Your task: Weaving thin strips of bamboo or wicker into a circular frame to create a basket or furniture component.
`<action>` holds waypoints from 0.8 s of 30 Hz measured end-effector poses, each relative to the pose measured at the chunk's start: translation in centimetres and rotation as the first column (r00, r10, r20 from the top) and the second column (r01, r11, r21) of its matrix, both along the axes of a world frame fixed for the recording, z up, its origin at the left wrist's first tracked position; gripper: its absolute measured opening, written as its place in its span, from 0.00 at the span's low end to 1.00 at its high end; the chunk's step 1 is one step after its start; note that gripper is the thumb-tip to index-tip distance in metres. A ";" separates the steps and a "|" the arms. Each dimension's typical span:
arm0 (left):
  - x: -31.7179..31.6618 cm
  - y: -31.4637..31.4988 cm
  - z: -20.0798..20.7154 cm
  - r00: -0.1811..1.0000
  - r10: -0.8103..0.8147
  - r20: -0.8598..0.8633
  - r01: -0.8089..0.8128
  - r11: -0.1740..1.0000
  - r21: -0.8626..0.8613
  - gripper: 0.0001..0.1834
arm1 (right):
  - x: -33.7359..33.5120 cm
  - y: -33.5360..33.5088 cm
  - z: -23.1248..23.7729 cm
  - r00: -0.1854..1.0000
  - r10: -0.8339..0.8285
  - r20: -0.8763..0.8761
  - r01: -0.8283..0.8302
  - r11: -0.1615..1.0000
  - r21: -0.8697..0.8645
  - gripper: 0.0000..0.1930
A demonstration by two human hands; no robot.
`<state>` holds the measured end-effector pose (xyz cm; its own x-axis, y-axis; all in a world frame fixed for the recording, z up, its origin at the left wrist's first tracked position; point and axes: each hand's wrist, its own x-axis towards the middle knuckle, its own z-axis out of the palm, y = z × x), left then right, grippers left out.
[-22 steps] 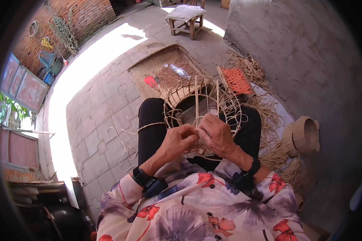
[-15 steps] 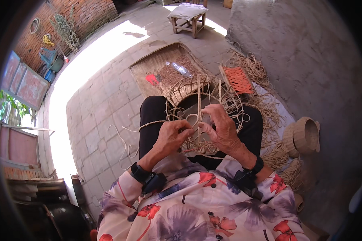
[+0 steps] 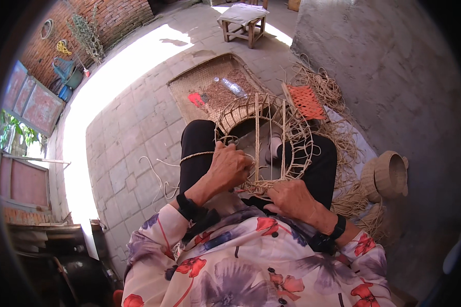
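Note:
A round openwork frame of thin ribs and twisted straw-coloured cord rests between my knees. Two straight cord strands cross its opening from the far rim to the near one. My left hand is closed at the left part of the opening, around a cord that runs out over my left thigh. The left fingertips are partly hidden from above. At the near rim, my right hand has its fingers curled and pressed together; what they pinch is hidden beneath them.
Ahead lies a woven tray with brown bits, a clear plastic bottle and a red item. At right are an orange woven panel, heaped cord and woven baskets. A wooden stool stands farther off.
My hands have parted from the middle of the opening. The right one has dropped to the near rim, while the left has turned its back upward. The view has shifted slightly.

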<state>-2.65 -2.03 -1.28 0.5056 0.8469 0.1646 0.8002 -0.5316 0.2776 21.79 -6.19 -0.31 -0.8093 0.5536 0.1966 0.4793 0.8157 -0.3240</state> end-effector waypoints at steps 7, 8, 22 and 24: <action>-0.2 2.3 0.2 0.984 -0.139 -0.112 0.101 0.952 -0.288 0.08 | 1.7 -0.6 2.9 0.994 0.108 -0.023 -0.109 0.919 -0.379 0.07; -0.2 2.5 0.3 0.981 -0.149 -0.125 0.102 0.941 -0.322 0.09 | 1.8 -0.2 4.4 0.977 0.133 -0.169 -0.197 0.873 -0.446 0.07; -1.2 0.9 2.0 0.950 -0.109 0.292 0.181 0.956 -0.231 0.06 | 0.7 -1.8 17.6 0.355 0.440 -0.825 -0.927 0.279 -0.250 0.19; -1.2 -1.3 3.2 0.875 -0.145 0.462 0.276 0.934 -0.229 0.06 | 1.5 -1.4 18.1 0.390 0.411 -0.824 -0.901 0.352 -0.251 0.11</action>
